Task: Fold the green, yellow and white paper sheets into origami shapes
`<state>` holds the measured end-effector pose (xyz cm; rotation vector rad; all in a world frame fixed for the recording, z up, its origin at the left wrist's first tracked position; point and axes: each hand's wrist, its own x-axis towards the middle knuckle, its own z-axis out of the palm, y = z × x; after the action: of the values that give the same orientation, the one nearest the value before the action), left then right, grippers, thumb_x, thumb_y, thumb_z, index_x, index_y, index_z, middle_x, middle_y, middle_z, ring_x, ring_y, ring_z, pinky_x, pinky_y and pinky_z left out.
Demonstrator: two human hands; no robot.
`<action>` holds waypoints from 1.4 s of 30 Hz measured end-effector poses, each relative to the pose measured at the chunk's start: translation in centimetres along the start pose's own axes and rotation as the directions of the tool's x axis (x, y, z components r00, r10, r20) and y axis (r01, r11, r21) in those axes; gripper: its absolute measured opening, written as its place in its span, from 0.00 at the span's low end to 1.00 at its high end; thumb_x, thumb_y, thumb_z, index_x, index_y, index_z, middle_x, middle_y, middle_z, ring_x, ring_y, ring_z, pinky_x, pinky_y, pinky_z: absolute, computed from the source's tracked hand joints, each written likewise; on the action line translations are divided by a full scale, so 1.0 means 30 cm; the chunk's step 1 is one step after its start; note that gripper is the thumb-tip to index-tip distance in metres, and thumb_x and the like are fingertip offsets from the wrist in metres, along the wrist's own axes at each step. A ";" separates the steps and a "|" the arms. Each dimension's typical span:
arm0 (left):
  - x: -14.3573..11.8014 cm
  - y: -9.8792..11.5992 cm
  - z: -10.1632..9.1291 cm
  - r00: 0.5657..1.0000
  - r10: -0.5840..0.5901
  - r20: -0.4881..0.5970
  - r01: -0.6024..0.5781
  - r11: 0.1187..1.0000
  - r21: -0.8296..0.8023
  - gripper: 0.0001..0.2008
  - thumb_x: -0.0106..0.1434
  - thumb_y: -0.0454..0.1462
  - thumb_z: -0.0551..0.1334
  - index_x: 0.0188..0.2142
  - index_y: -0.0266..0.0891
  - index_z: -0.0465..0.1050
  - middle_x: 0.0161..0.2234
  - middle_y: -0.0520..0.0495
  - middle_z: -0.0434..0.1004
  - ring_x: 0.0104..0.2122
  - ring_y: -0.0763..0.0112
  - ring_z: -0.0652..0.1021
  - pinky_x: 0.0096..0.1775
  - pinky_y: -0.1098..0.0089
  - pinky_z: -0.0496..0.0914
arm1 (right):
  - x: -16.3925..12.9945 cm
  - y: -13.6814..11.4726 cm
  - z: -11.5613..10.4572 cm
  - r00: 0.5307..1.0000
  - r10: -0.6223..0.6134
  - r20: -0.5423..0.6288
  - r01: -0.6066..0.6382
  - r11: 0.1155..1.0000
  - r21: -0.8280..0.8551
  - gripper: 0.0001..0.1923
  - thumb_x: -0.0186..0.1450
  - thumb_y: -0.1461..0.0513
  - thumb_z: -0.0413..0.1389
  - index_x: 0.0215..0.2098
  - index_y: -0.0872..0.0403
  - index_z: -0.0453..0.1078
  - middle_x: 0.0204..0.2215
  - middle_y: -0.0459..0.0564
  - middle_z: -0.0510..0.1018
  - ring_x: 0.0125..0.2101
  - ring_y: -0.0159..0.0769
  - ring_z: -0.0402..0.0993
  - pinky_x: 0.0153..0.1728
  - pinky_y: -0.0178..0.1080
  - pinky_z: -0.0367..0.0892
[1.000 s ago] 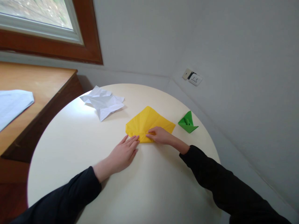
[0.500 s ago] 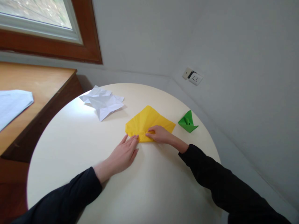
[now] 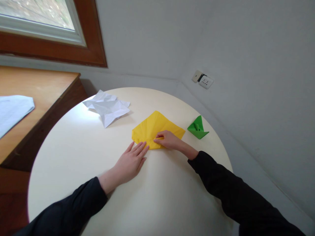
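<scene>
A creased sheet of yellow paper (image 3: 154, 124) lies on the round white table, its near edge folded over. My left hand (image 3: 130, 162) is open and flat, with its fingertips resting on the paper's near left edge. From the right, my right hand (image 3: 169, 140) pinches a small part of the paper near the front edge between thumb and index finger. Part of the sheet's right side is hidden under that hand. To the right of the yellow paper stands a folded green paper boat (image 3: 197, 128).
Crumpled, creased white paper (image 3: 108, 108) lies at the table's back left. A wooden desk (image 3: 46, 78) with pale blue sheets (image 3: 14, 109) stands beyond the left edge. The walls meet behind the white table (image 3: 157, 196), with a socket (image 3: 206, 82) low down.
My left fingertips have slid slightly right along the paper's near edge. The right hand keeps its pinch and has barely moved.
</scene>
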<state>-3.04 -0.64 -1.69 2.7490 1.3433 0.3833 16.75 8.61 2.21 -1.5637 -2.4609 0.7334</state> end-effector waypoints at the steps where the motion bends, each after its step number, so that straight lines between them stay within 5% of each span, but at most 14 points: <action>1: 0.000 0.000 0.000 1.000 -0.001 0.002 0.001 1.000 0.001 0.22 0.67 0.37 0.46 0.59 0.33 0.57 0.60 0.38 0.58 0.59 0.59 0.63 0.58 0.52 0.56 | -0.001 0.000 0.000 1.000 0.000 -0.004 0.000 1.000 0.003 0.11 0.59 0.58 0.54 0.26 0.58 0.73 0.25 0.47 0.76 0.28 0.33 0.69 0.28 0.32 0.56; 24: 0.027 0.017 -0.019 0.997 -0.082 -0.010 0.081 0.996 -0.036 0.24 0.67 0.42 0.48 0.58 0.33 0.58 0.58 0.40 0.62 0.56 0.55 0.65 0.56 0.52 0.57 | -0.023 0.000 0.002 1.000 -0.012 -0.022 0.013 0.998 0.062 0.10 0.59 0.59 0.54 0.26 0.58 0.71 0.26 0.47 0.76 0.30 0.33 0.69 0.30 0.32 0.58; 30: 0.037 0.009 -0.015 0.999 -0.048 0.007 0.048 0.997 -0.067 0.24 0.68 0.44 0.45 0.58 0.34 0.57 0.60 0.39 0.59 0.59 0.57 0.61 0.60 0.48 0.47 | -0.022 0.003 0.009 0.999 -0.005 -0.036 0.006 0.999 0.040 0.09 0.59 0.59 0.55 0.27 0.58 0.71 0.27 0.48 0.76 0.30 0.34 0.69 0.31 0.33 0.57; 42: 0.063 0.001 -0.017 0.998 -0.047 -0.039 0.045 0.998 -0.036 0.23 0.66 0.44 0.48 0.53 0.31 0.64 0.56 0.33 0.64 0.56 0.54 0.65 0.57 0.54 0.58 | -0.030 0.008 0.000 0.998 -0.052 -0.030 0.055 0.993 0.101 0.10 0.59 0.58 0.53 0.25 0.57 0.68 0.24 0.46 0.72 0.28 0.32 0.66 0.30 0.33 0.57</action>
<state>-2.02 0.78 -0.80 2.6910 1.3925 0.4564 17.35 7.88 2.23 -1.4561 -2.3961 0.8094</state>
